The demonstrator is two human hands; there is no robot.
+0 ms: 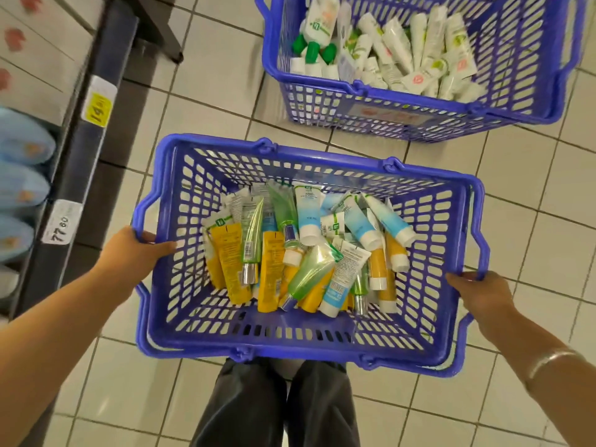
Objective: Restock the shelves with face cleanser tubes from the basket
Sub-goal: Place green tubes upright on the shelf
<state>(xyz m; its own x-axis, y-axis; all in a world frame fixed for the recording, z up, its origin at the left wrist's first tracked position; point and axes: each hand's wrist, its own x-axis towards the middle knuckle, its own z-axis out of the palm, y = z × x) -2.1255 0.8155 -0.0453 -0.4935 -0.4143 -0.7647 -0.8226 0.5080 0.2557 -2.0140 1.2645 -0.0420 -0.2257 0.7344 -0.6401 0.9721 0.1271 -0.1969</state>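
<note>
A blue plastic basket (300, 345) fills the middle of the view, above the tiled floor and my legs. In it lie several face cleanser tubes (309, 250): yellow, clear green, and white-and-blue ones, piled loosely. My left hand (135, 250) grips the basket's left rim, thumb over the edge. At the right rim, my right hand (480, 293) holds on with fingers curled round the edge. A metal bangle sits on my right wrist.
A second blue basket (387, 104) with white and green tubes stands on the floor at the top right. Along the left runs a dark shelf edge (93, 146) with price tags (96, 106); blue bottles (22, 188) and white boxes fill the shelf.
</note>
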